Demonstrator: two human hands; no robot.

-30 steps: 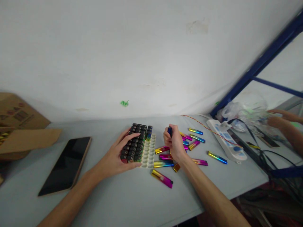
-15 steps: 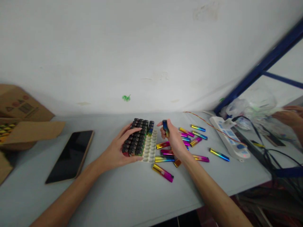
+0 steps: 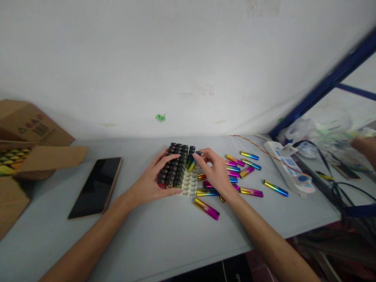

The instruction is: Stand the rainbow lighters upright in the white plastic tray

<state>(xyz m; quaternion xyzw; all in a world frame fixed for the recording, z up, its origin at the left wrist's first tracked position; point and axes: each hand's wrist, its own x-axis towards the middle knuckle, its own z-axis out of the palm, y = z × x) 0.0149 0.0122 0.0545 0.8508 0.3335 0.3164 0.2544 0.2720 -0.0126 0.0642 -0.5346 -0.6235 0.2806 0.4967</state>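
Rows of upright lighters (image 3: 173, 166) with black tops fill the left part of a white tray (image 3: 189, 186) with round holes. My left hand (image 3: 152, 178) is curled round the left side of these rows, its thumb low by the tray's front and a finger across the tops. Between the thumb and fingers of my right hand (image 3: 214, 168) is a blue and yellow lighter (image 3: 193, 162), tilted over the tray's right part, beside the standing ones. Whether its lower end sits in a hole I cannot tell. Right of the tray lie several shiny loose lighters (image 3: 207, 208), partly hidden by my right hand.
A dark phone or tablet (image 3: 95, 188) lies at the left, near an open cardboard box (image 3: 55, 160) with yellow-green items inside. To the right are a white power strip (image 3: 289, 168), cables and plastic bags (image 3: 302, 129). Another person's hand (image 3: 366, 149) shows at the right edge.
My right hand has brought the lighter left and down, from above the loose lighters to the tray. My left hand keeps its hold. The whole view has shifted slightly.
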